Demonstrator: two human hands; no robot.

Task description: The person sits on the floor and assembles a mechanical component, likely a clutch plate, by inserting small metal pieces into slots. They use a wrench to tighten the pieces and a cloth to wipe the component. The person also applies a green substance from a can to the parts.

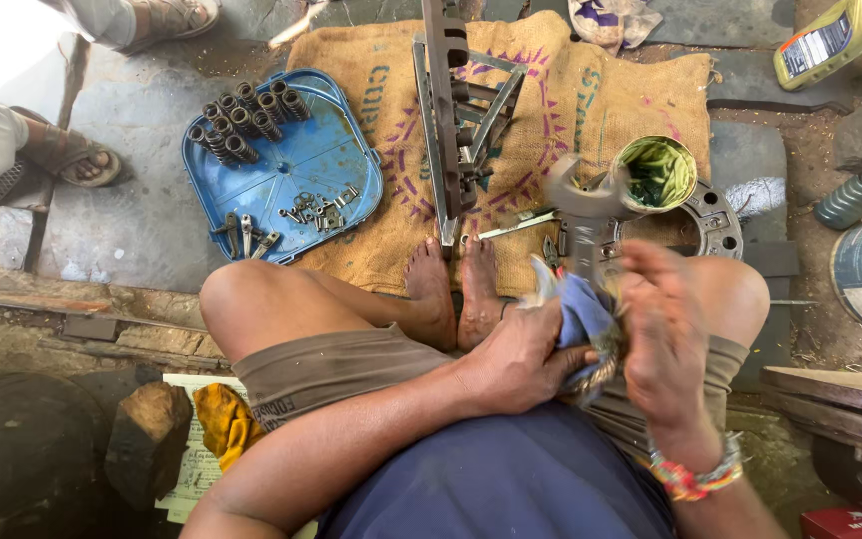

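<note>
Two hands meet over my lap, at about four o'clock in the view. My left hand [521, 359] is clenched around a bunched blue cloth [581, 314], and inside that bundle sits a grey metal part [579, 215] whose forked upper end sticks up toward twelve o'clock out of the rag. My right hand [665, 339] is blurred, palm flat against the cloth side of the bundle; whether its fingers are closed on anything I cannot tell. The metal part looks solid and stiff, heavy for its size I would judge, and probably greasy, so the cloth is the sensible place to take hold: the rag gives friction where bare metal would slip. The cloth itself is soft and limp and takes whatever shape I squeeze. Beyond my hands, at one o'clock, a round tin of green paste [658, 172] stands on a ring-shaped metal plate [720, 215]. At twelve o'clock a dark metal frame [456, 120] lies on a burlap sack [591, 90], just past my bare feet [456, 289]. At ten o'clock a blue tray [341, 165] holds a cluster of coil springs [246, 120] and small loose metal bits [316, 210]. Far out at nine o'clock another person's sandalled foot [77, 160] rests on the ground, and a yellow bottle [835, 40] lies at two o'clock.
</note>
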